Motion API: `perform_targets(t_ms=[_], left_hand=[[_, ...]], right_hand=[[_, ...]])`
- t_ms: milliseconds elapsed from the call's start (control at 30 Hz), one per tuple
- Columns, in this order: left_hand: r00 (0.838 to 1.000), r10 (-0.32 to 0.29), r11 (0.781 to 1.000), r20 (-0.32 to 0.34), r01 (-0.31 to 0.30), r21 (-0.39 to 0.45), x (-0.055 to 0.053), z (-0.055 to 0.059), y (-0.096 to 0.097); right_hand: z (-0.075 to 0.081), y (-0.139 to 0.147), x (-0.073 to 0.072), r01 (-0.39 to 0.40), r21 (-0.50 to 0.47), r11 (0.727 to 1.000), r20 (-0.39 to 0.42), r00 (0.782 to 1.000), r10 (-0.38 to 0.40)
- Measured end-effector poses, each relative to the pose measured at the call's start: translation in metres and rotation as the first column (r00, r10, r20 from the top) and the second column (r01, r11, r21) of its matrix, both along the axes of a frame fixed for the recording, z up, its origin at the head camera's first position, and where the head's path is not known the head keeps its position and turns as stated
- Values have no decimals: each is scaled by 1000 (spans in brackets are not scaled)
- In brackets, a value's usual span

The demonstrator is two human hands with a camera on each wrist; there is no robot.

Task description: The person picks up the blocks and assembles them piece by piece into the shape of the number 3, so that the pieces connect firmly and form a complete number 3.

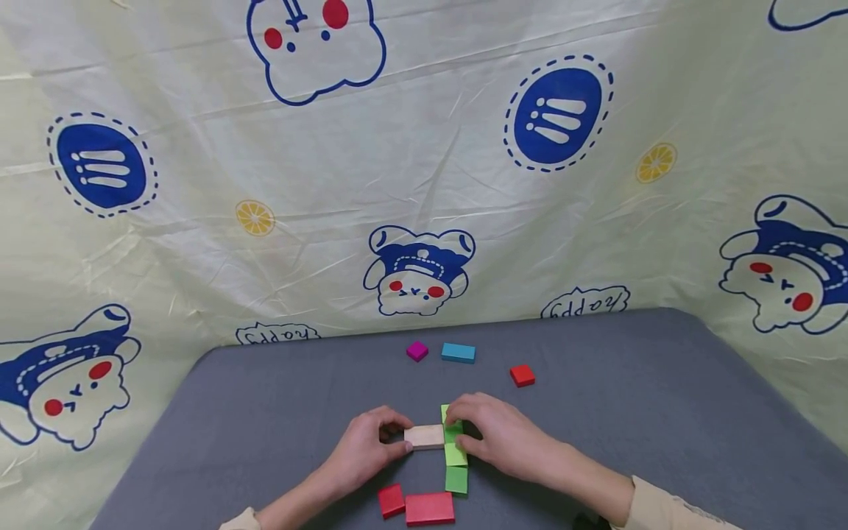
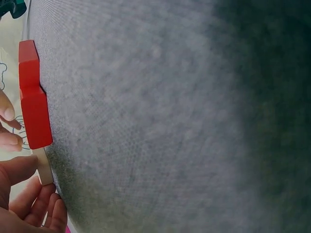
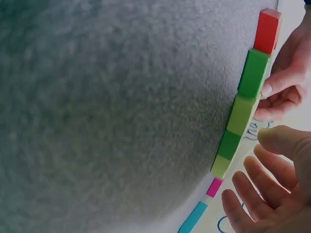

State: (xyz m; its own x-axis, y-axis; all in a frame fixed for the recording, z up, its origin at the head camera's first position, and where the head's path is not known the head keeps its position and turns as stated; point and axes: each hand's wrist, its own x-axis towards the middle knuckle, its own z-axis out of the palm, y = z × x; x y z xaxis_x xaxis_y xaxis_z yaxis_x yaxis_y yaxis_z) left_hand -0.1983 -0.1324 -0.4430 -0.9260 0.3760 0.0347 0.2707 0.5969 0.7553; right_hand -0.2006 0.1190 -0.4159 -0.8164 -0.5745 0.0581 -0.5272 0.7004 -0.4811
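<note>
In the head view my left hand (image 1: 366, 447) pinches the outer end of a plain wooden block (image 1: 425, 437) between thumb and fingers. The inner end of this block meets a column of several green blocks (image 1: 456, 455), light and dark alternating. My right hand (image 1: 500, 436) hovers at the far part of that column. Its thumb and fingers look spread beside the blocks in the right wrist view, gripping nothing. Nearer the person lie a long red block (image 1: 429, 509) and a smaller red block (image 1: 391, 501), side by side. The left wrist view shows the wooden block (image 2: 44, 167) between thumb and fingertips.
Farther back on the grey table (image 1: 298, 397) lie a magenta block (image 1: 417, 351), a blue block (image 1: 458, 353) and a red block (image 1: 523, 375). A printed cloth (image 1: 424, 169) hangs behind the table's far edge.
</note>
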Motion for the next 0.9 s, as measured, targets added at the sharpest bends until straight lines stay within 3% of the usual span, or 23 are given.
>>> perform_targets(t_ms=[533,900], left_hand=[[1000,8,1000,-7,-8,-18,0,0,0],[1000,15,1000,-2,-15,-18,0,-1,1]], right_hand=[[-6,45,-9,183,-96,978,-54,981,-189],[-11,81,-24,189,-89,978,-168,965,-202]])
